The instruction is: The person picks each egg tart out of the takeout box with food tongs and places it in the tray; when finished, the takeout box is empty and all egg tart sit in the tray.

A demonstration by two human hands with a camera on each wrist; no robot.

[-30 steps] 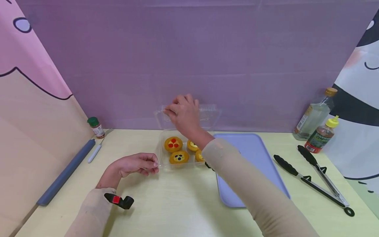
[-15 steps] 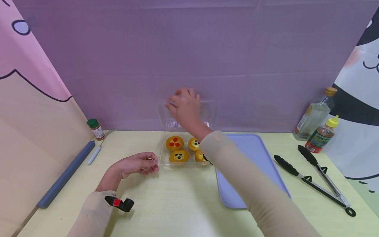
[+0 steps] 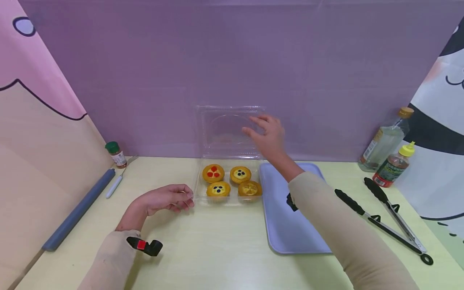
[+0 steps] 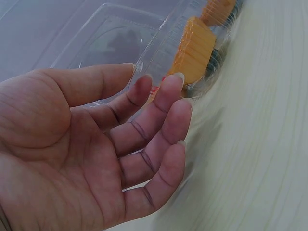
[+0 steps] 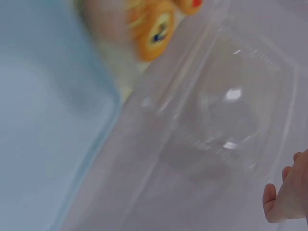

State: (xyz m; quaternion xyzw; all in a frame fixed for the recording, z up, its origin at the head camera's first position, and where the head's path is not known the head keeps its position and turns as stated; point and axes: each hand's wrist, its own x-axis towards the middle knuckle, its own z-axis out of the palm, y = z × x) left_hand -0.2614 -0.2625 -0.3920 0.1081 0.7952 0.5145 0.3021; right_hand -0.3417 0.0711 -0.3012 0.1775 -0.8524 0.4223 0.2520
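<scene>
A clear plastic clamshell container [image 3: 232, 202] stands on the table with its transparent lid [image 3: 232, 131] raised against the purple backdrop. Inside its base sit several small round tarts [image 3: 218, 189], some topped with red or dark fruit pieces. At the base's front left corner, the thumb and index finger of my left hand [image 3: 168, 199] pinch the plastic edge; the other fingers are loosely bent, as the left wrist view shows. My right hand [image 3: 268, 135] is in the air before the lid's right side, holding nothing. Its fingers are spread and slightly bent.
A lavender tray [image 3: 286, 237] lies right of the container, partly under my right forearm. Farther right are tongs [image 3: 393, 225], a sauce bottle [image 3: 393, 165] and a taller bottle [image 3: 386, 139]. At left are a blue roll [image 3: 79, 209], a light-handled fork [image 3: 115, 185] and a green-capped jar [image 3: 116, 154].
The lid has swung back to stand upright. My right hand has let go of it and moved right, uncovering the right-hand tarts. My left hand has stayed at the corner.
</scene>
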